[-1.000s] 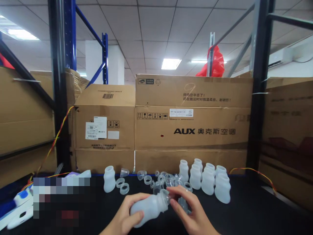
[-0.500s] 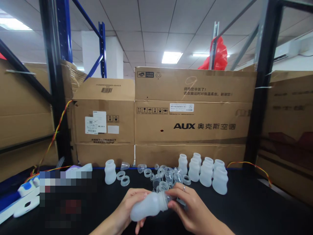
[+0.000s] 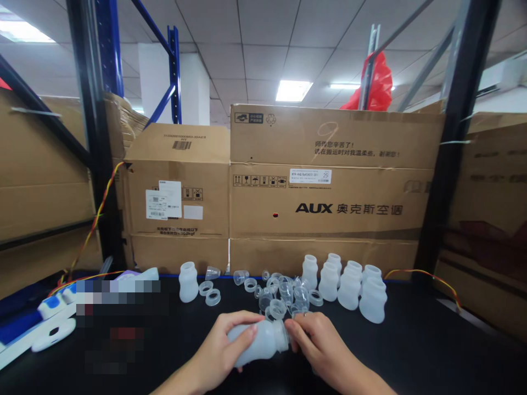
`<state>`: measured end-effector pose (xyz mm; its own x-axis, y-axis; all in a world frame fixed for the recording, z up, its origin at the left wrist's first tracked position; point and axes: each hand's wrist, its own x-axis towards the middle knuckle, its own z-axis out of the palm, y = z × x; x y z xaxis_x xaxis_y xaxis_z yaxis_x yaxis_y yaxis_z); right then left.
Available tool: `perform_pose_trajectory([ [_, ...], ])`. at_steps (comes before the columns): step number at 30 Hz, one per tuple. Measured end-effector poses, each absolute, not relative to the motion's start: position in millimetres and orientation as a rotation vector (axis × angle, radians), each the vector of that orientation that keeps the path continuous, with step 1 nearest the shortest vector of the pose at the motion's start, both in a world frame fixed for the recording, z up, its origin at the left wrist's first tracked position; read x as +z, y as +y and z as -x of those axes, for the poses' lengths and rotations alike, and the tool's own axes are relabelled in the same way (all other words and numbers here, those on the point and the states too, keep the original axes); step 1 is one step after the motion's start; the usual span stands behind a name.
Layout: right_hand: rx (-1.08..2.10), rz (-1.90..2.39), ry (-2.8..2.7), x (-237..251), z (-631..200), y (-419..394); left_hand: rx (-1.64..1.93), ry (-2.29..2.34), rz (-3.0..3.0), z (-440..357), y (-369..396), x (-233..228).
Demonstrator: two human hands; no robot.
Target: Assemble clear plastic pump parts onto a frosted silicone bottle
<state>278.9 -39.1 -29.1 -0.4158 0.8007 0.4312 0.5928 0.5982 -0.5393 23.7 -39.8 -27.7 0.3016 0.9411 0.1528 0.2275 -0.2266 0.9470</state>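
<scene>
A frosted white baby bottle (image 3: 260, 344) lies tilted on its side in my left hand (image 3: 222, 344), its mouth pointing right. My left fingers and thumb are wrapped round the bottle's body. A ring collar (image 3: 281, 336) sits on its neck. At that end my right hand (image 3: 319, 343) is closed in a pinch, its fingertips against the collar's opening. Whatever the right fingers hold is hidden behind them. Just beyond the hands lies a pile of clear nipples and caps (image 3: 286, 291), with loose collar rings (image 3: 278, 309) among them.
Several frosted bottles (image 3: 349, 285) stand upright at the right, and one more bottle (image 3: 188, 282) at the left beside two rings (image 3: 213, 297). Cardboard boxes (image 3: 263, 252) wall off the back. White and blue items (image 3: 53, 332) lie on the black table (image 3: 173, 340) at far left.
The bottle has turned more level and shifted slightly right, with my left thumb now across its side. My right fingers have closed tighter at the mouth, covering the clear piece seen there before.
</scene>
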Motion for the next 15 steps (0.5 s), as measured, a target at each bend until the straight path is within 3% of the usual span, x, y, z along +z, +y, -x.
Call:
perform_pose_trajectory([
  [15,0.149,0.607,-2.219,-21,-283,-46,0.640,0.849,-0.972,-25,-30,-17],
])
